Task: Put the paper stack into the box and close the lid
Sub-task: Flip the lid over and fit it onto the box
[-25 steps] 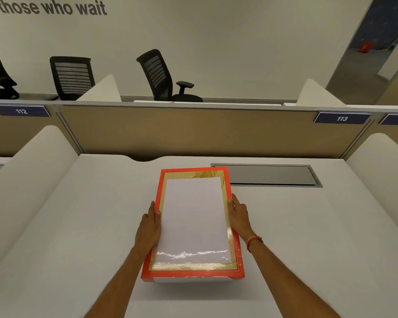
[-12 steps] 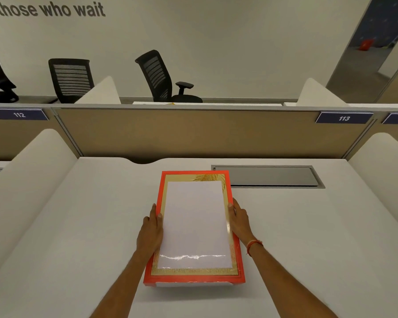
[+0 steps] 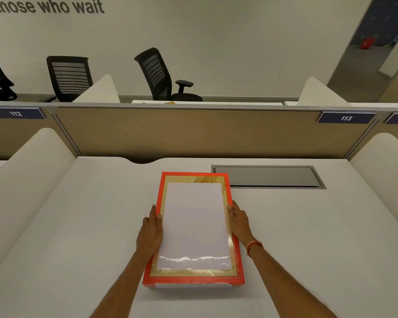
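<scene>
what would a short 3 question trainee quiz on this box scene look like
1. True or false: both hands hold the long sides of the lid.
2. Which wrist wears the orange band? A) left B) right
3. Fill in: the desk number sign at upper right reads ___.

Key:
1. True. The left hand and right hand press against opposite long edges of the red-rimmed lid, which sits over the box on the desk.
2. B.
3. 113.
</scene>
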Demonstrator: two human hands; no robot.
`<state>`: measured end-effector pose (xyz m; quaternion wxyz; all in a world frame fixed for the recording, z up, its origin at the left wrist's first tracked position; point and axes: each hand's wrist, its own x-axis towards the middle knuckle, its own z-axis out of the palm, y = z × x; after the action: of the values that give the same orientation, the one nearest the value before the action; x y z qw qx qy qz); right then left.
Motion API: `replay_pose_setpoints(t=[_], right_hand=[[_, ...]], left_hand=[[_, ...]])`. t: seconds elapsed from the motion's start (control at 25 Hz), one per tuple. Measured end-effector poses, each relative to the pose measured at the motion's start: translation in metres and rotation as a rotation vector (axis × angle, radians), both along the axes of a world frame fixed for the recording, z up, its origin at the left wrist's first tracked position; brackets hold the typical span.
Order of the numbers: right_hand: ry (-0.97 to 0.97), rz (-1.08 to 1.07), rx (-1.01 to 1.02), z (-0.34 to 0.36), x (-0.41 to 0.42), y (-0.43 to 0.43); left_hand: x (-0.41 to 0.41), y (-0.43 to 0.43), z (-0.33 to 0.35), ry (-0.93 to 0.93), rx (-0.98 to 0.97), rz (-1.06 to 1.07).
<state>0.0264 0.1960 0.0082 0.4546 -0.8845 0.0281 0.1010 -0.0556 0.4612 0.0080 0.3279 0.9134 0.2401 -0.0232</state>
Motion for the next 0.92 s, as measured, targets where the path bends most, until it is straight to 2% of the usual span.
replay_pose_setpoints(t=[0.04,0.12,0.2,0.24,0.32,0.4,0.56,0.92], right_hand=[[0.028,-0.002,-0.03,0.0,-0.001,0.0],[0.008,-0.043,-0.269,-0.004,-0.003,0.003],[-0.182,-0.002,-0.51,-0.005,-0.01,0.014],[-0.273,0.065,-0.54,-0.005,-0.015,0.021],[-0.344,0.191,-0.563,-0.008,-0.021,0.033],[-0.326,0.23,-0.57,-0.014,-0.023,0.04],[-0.27,0.266,-0.624,-0.023,-0.023,0.039],[-0.251,0.273,-0.639,-0.033,-0.023,0.04]], left_hand=[[0.0,0.0,0.0,0.028,0.027,0.003],[0.003,-0.003,-0.001,0.036,0.208,0.006],[0.009,-0.009,-0.001,-0.083,0.383,-0.062],[0.012,-0.012,0.0,-0.148,0.419,-0.14],[0.019,-0.019,-0.001,-0.2,0.477,-0.283],[0.024,-0.022,-0.006,-0.187,0.486,-0.332],[0.023,-0.023,-0.02,-0.12,0.451,-0.364],[0.023,-0.023,-0.032,-0.094,0.428,-0.358]])
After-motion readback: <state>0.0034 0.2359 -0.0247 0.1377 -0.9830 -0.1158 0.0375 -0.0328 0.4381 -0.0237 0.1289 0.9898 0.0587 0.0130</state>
